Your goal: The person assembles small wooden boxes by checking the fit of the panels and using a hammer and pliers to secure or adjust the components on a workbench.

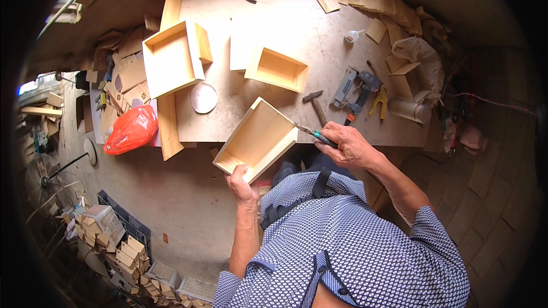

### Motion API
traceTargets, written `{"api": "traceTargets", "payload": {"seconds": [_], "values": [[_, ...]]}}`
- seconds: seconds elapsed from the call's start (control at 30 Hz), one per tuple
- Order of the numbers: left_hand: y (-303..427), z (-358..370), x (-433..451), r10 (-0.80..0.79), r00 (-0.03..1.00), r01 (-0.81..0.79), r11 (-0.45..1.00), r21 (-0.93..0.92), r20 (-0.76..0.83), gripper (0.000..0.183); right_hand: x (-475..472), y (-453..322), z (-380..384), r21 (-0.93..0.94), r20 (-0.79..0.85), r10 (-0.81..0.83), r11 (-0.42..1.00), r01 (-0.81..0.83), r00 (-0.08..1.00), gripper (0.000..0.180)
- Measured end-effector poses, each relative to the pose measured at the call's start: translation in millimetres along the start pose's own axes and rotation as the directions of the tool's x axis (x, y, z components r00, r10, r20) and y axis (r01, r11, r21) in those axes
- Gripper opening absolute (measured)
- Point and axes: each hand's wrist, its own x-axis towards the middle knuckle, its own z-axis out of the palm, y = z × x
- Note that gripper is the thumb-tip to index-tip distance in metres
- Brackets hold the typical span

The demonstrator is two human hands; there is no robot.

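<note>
My left hand (243, 184) grips the near lower end of an open wooden box (256, 139), its thumb inside the wall. The box is tilted over the front edge of the workbench (278, 119). In my right hand (344, 145) is a pair of pliers (319, 136) with teal and black handles. Their jaw tips meet the box's right upper corner; whether they grip anything there is too small to tell. Just beyond my right hand, a hammer (315, 105) lies on the bench. A smaller wooden box (278, 70) rests beyond the held one.
A nail gun (357, 90), yellow-handled pliers (379, 102) and a metal flask (409, 111) lie on the right. A larger wooden box (173, 62), a round disc (204, 98) and a red plastic bag (132, 130) are on the left. Thin wooden panels (381, 2) line the back right.
</note>
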Motion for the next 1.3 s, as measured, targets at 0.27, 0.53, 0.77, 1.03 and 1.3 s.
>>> {"api": "traceTargets", "payload": {"seconds": [0.27,0.53,0.77,1.03,1.3], "values": [[-1,3,-1,-0.026,1.000,0.026,0.999,-0.045,0.003,0.015,-1,6,4,-0.164,-0.065,-0.039,0.986,0.028,0.997,0.020],[-15,-11,3,-0.066,0.997,0.068,0.996,-0.051,0.047,0.024,2,16,10,-0.069,-0.296,-0.023,0.998,0.003,0.955,0.022],[-7,-17,0,-0.118,0.993,0.118,0.992,-0.045,0.007,0.021,-1,15,-15,0.106,-0.144,0.106,0.990,-0.091,0.984,0.020],[-14,-29,4,-0.066,0.997,0.067,0.997,0.028,-0.038,0.006,3,1,12,-0.027,-0.057,-0.015,1.000,0.014,0.998,0.018],[-12,-25,1,-0.062,0.997,0.062,0.998,-0.014,0.037,0.017,5,1,8,-0.151,-0.050,-0.066,0.987,0.057,0.997,0.018]]}}
